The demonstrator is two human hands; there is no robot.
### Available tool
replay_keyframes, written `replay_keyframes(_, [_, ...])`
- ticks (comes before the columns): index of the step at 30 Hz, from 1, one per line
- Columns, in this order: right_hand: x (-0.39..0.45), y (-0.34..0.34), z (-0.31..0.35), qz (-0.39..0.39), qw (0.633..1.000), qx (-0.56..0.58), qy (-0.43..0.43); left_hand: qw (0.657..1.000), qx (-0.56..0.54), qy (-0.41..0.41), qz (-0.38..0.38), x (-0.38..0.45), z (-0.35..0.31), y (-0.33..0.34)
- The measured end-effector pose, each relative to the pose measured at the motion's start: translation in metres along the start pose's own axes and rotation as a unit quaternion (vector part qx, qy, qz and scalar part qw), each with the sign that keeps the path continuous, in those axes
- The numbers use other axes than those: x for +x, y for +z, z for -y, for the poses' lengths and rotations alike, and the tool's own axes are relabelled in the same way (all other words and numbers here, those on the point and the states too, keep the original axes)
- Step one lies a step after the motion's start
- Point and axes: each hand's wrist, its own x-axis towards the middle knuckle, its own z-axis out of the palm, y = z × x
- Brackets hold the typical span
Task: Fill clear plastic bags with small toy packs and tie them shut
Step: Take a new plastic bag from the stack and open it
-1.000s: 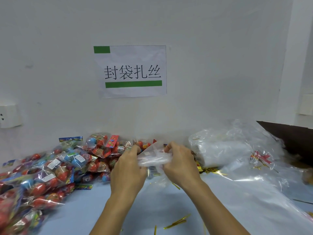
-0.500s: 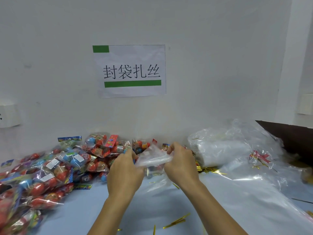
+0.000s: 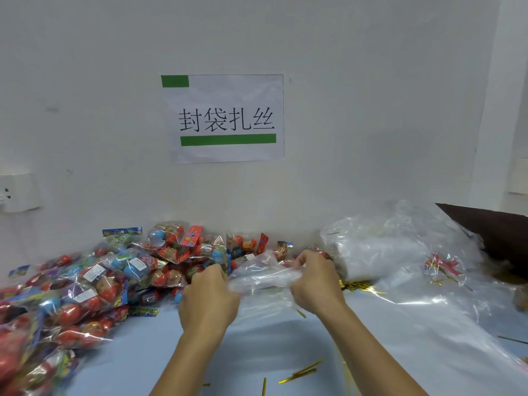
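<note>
A clear plastic bag point(image 3: 263, 277) is stretched between my two hands just above the table. My left hand point(image 3: 207, 301) pinches its left edge and my right hand point(image 3: 315, 281) pinches its right edge, both with fingers curled. A big heap of small toy packs point(image 3: 108, 275), red and blue toys in clear wrappers, covers the table's left side and runs along the wall behind my hands. Gold twist ties point(image 3: 303, 372) lie loose on the table near my forearms.
A stack of clear bags point(image 3: 371, 252) sits at the right by the wall, with a bunch of gold ties point(image 3: 355, 287) in front of it. Loose plastic sheeting point(image 3: 457, 332) spreads over the right side. A dark box edge point(image 3: 497, 232) is far right.
My hands have drawn further apart, the left one sliding left and down, pulling the clear bag wider between them.
</note>
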Motion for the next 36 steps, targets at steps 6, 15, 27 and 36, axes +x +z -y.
replay_keyframes(6, [0.006, -0.006, 0.003, -0.009, 0.998, 0.056, 0.001, 0.993, -0.068, 0.045, 0.088, 0.007, 0.001, 0.003])
replay_keyframes(15, [0.003, -0.02, 0.006, 0.154, 0.974, 0.149, -0.073, 0.959, -0.197, 0.128, 0.161, 0.004, -0.013, 0.002])
replay_keyframes(27, [0.012, -0.032, -0.001, 0.0, 0.997, 0.033, -0.062, 0.965, -0.249, 0.059, 0.05, 0.01, -0.002, 0.0])
replay_keyframes(36, [0.007, -0.034, 0.004, -0.167, 0.986, 0.019, -0.009, 0.913, -0.365, 0.098, 0.154, 0.009, 0.002, -0.017])
